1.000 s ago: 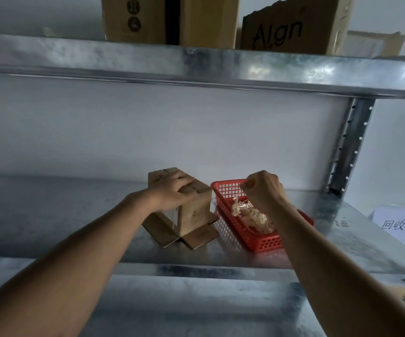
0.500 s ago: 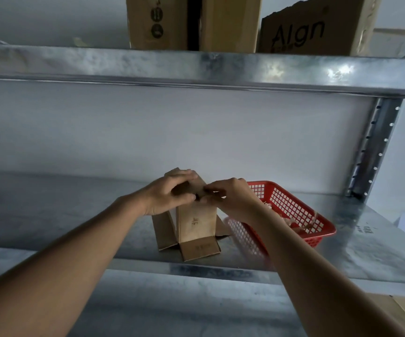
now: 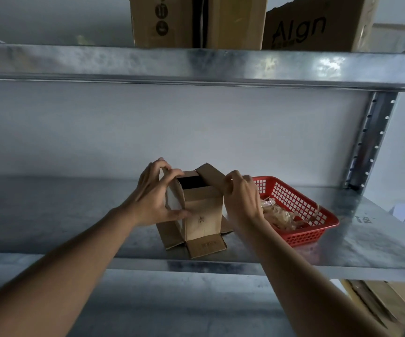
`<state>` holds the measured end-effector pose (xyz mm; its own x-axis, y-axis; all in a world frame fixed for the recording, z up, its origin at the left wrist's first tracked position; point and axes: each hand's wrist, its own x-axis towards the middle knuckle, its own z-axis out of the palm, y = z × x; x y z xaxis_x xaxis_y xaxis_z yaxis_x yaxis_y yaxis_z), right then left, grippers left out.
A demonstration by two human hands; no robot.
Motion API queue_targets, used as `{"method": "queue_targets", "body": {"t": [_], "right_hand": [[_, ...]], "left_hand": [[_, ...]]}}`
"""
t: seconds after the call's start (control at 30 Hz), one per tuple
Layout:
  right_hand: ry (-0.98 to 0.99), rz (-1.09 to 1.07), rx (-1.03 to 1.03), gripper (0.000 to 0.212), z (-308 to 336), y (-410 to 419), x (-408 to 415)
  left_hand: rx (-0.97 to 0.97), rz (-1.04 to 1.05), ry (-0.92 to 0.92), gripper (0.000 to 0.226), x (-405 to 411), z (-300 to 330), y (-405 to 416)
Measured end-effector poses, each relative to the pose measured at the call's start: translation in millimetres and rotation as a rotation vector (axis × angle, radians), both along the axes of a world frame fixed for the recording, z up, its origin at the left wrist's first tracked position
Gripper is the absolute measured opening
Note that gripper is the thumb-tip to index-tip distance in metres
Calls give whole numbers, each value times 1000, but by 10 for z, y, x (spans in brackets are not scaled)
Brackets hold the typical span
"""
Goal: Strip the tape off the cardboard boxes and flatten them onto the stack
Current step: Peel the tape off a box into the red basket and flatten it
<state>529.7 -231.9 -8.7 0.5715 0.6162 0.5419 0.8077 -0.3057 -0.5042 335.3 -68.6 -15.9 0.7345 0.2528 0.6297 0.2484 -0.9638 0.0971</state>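
Opening the small box [image 3: 202, 210] standing on the shelf [image 3: 367, 239] beside the red basket [image 3: 301, 210], left hand [image 3: 155, 200] fingers grasp one top flap; right hand [image 3: 241, 198] fingers pinch the other; spread both evenly before flattening.

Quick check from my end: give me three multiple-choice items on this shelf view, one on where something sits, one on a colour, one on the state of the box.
1. Where is the basket relative to the small box?
A. to its right
B. on top of it
C. on the shelf above

2. What colour is the basket?
A. blue
B. red
C. green

3. How is the small box's top?
A. taped shut
B. crushed flat
C. flaps pulled open

Answers: 1 A, it sits beside the right hand. 2 B, its plastic mesh is red. 3 C, the left hand and right hand each hold a raised flap, showing a dark opening.
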Motion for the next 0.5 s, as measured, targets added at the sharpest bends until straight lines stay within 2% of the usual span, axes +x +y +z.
{"method": "queue_targets", "body": {"t": [0.07, 0.13, 0.2, 0.27, 0.37, 0.43, 0.5], "right_hand": [[-46, -51, -160, 33, 76, 9, -56], [-216, -1, -338, 55, 183, 3, -145], [-291, 74, -423, 60, 253, 32, -228], [-234, 113, -399, 56, 286, 65, -281], [-33, 181, -284, 56, 311, 80, -314], [-33, 181, -350, 56, 311, 69, -303], [-20, 144, -426, 71, 311, 46, -278]], "left_hand": [[50, 19, -12, 104, -22, -51, 30], [85, 46, -21, 104, -6, -101, 58], [108, 63, -35, 106, 11, -144, 82], [95, 71, -34, 107, 8, -176, 113], [94, 98, -41, 105, -7, -187, 146], [147, 114, -57, 100, -2, -171, 161], [207, 123, -76, 97, 21, -132, 165]]}}
